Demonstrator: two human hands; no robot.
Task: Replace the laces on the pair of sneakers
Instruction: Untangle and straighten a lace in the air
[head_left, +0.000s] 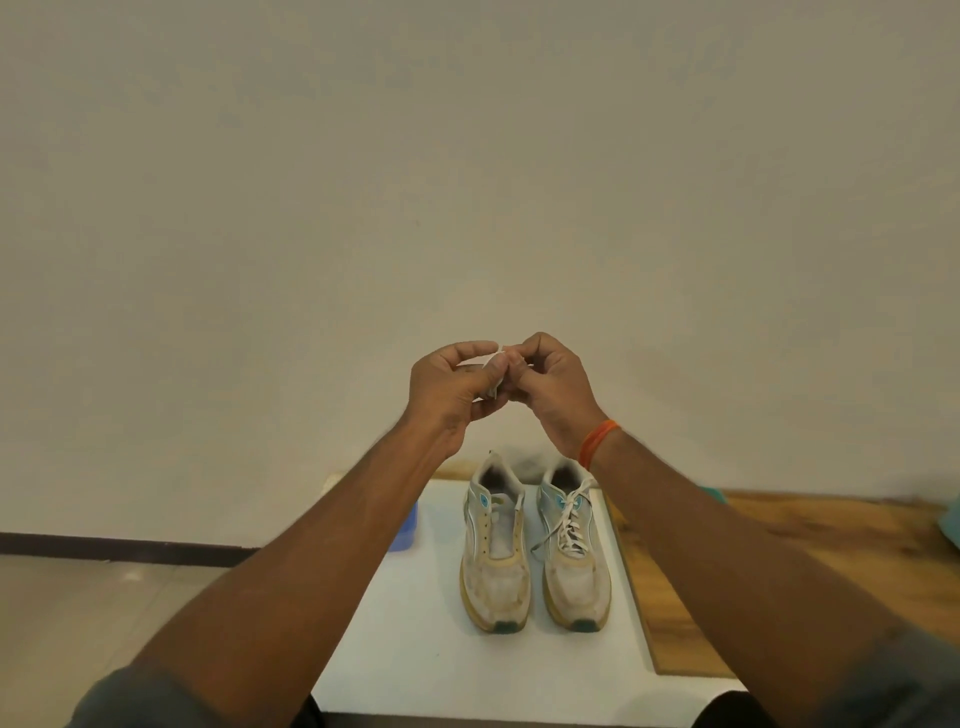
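Left hand (451, 387): raised in front of the wall, fingers curled, pinching a small white bundle, judged to be a lace (493, 371).

Right hand (551, 387): meets the left, fingertips pinching the same lace; orange band (597, 441) on the wrist.

Lace: bunched between both hands, high above the tabletop (415, 623); whether old or new cannot be told.

Left sneaker (496, 545): on the white tabletop, toe nearest the person, eyelets bare, no lace.

Right sneaker (571, 545): just beside the left one, white lace still threaded, ends loose.

Blue box (408, 527): left of the tabletop, partly hidden by the left forearm.

Wooden board (727, 571): right of the tabletop.

Step in hand, as judged: the bundled lace is being worked loose or sorted, one sneaker already stripped.

Next move calls for: finding a free end, bringing it down to the bare left sneaker, and threading the eyelets nearest the toe first; the right sneaker remains to be unlaced.
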